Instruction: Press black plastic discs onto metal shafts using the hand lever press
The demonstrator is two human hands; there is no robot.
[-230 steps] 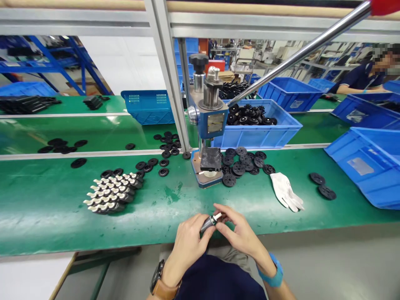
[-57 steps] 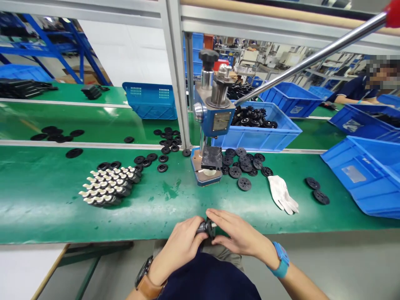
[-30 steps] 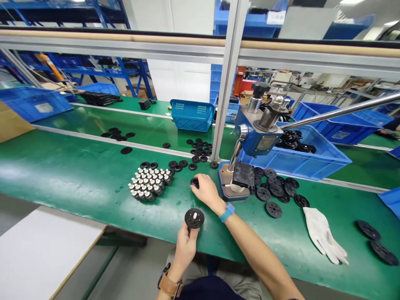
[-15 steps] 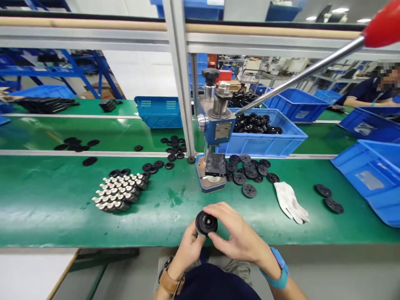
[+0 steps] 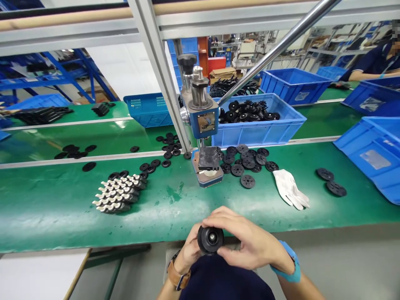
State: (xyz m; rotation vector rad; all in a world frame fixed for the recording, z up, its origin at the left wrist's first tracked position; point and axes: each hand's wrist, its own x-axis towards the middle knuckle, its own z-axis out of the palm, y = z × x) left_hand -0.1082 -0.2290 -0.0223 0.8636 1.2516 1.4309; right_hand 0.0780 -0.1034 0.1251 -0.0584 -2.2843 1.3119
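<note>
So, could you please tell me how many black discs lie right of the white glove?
2: one disc nearer the blue bin, the other disc just right and closer to the bench edge. None looks hidden.

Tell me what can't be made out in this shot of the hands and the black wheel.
- Head view: the back of the wheel and any shaft behind it, hidden by the left hand and right hand.
- The press lever's end, cut off by the top edge.
- What lies under the press ram, hidden by its black block.
- The label on the press, too small to read.
- The right bin's contents, cut off by the right edge.
</note>
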